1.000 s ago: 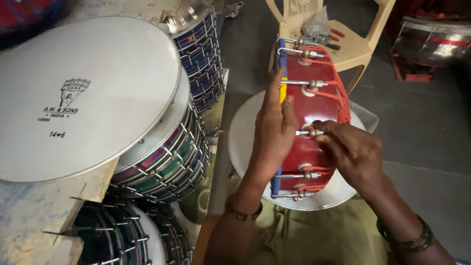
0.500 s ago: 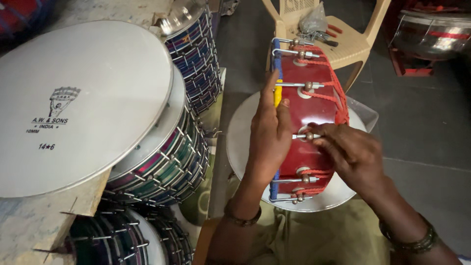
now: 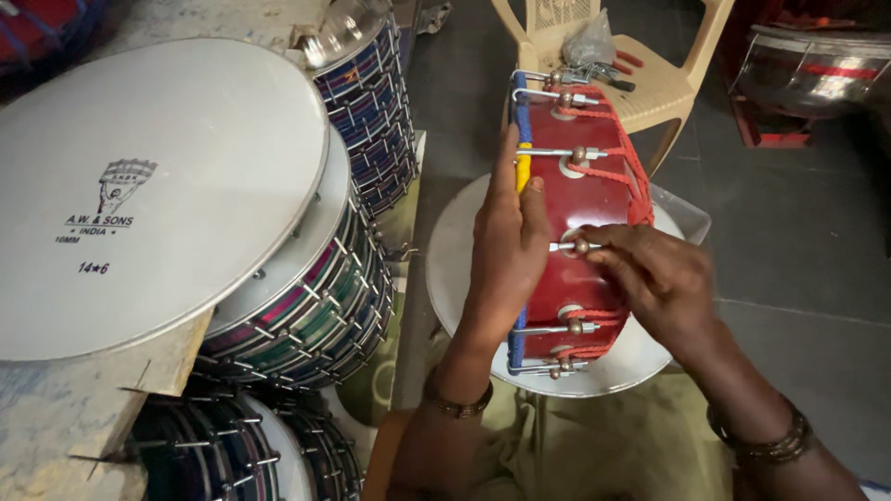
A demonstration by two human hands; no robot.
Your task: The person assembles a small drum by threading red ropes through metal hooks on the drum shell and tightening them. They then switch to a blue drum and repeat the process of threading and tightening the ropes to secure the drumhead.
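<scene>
Two bare hands work on a red drum (image 3: 585, 199) that lies on its side across a round white drumhead (image 3: 455, 278), at about two o'clock from the middle of the head view. Its shell is dark red, laced with red rope (image 3: 631, 172) and ringed with metal tension rods, a blue band running along its nine o'clock edge.

At that edge the left hand (image 3: 506, 250) lies flat against the drum, fingers stretched toward twelve o'clock and close together, the palm pressed on the rim beside a short yellow piece (image 3: 523, 169); the hand steadies the drum rather than closing round it. From four o'clock comes the right hand (image 3: 650, 278), its fingertips pinched shut on the ball end of one metal rod (image 3: 571, 247) at the middle of the shell. Each wrist wears a beaded band.

Toward nine o'clock stands a stack of striped drums (image 3: 306, 306), with a large grey-white drumhead (image 3: 158, 176) leaning over them and a second striped stack (image 3: 371, 121) behind it at eleven o'clock. At one o'clock, just past the red drum, is a beige plastic chair (image 3: 677, 83) carrying a crumpled plastic bag (image 3: 589, 42) and small tools. A shiny metal drum shell (image 3: 817, 65) sits well apart at two o'clock on the dark floor
</scene>
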